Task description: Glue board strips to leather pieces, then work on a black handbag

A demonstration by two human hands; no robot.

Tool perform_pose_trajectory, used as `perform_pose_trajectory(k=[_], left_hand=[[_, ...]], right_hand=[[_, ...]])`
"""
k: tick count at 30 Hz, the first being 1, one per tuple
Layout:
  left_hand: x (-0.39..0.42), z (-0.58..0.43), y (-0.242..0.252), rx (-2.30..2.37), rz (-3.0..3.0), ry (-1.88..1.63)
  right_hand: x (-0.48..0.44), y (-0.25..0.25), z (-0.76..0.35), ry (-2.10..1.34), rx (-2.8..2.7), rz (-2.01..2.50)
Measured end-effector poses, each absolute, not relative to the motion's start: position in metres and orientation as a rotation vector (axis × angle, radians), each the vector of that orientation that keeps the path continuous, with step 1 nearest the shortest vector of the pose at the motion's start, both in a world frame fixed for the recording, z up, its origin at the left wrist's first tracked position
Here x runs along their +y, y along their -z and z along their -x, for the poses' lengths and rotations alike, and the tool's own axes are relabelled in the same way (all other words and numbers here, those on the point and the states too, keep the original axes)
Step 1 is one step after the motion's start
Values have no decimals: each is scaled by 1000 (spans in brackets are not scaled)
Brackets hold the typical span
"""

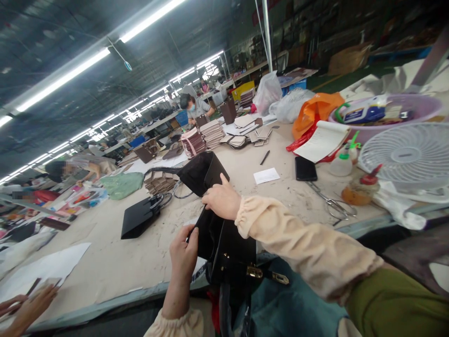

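Black handbag (238,241) with gold-toned clasp (254,272), mouth open, at near edge of worktable (105,260); left hand (184,250) pinching its left wall between thumb and fingers; right hand (222,199) at black panel (216,168) above handbag, index finger extended, other fingers curled; whether they pinch panel, cannot tell; join between panel and handbag likewise unclear; second black bag (136,218) lying beyond left hand; to right, black smartphone (306,168), white notepad (321,142), red-topped jar (356,192); at far left, co-worker's hands (38,299) beside white sheet (70,262).

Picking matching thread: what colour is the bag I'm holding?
The bag is black, clearest in head view.
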State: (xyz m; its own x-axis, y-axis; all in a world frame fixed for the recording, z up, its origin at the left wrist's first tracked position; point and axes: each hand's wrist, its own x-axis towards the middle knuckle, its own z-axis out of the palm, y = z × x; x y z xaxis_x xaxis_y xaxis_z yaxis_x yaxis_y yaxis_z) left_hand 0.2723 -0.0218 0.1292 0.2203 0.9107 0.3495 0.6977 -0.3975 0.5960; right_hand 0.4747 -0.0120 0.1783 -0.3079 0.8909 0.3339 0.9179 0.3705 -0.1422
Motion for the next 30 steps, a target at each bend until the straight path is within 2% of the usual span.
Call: perform_pose_trajectory(k=[10, 24, 30], left_hand=[[-22, -275, -130, 1486, -2227, -948], [3, -299, -159, 1593, -2497, -552], [6, -294, -156, 1629, -2466, -546]], right_hand=[[-10, -174, -474, 139, -2246, 1555], [-8, -170, -480, 106, -2192, 1595], [-10, -179, -495, 83, -2282, 1609]])
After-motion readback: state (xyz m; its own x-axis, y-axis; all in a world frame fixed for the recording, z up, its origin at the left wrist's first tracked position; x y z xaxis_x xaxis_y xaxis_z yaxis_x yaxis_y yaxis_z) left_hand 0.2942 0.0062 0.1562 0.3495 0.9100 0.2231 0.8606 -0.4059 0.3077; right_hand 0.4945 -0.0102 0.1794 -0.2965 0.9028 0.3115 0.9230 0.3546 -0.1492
